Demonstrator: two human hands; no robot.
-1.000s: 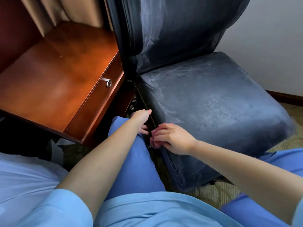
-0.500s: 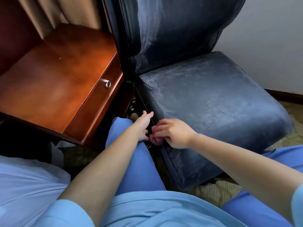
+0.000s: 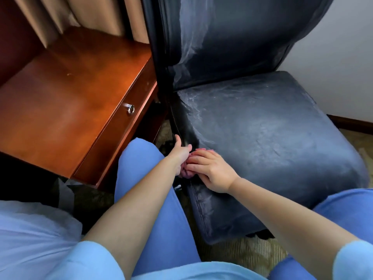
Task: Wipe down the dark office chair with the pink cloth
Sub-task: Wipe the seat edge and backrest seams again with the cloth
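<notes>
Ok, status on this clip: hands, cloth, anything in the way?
Right hand pressing bunched pink cloth on dark leather chair seat's left edge. Left hand open beside it. Reddish wooden desk close on left.

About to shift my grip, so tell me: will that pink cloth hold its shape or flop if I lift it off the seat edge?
Probably floppy: the pink cloth is bunched in soft folds under the right hand. Likely light, since fingers alone hold it against the chair. It should drape rather than roll.
</notes>
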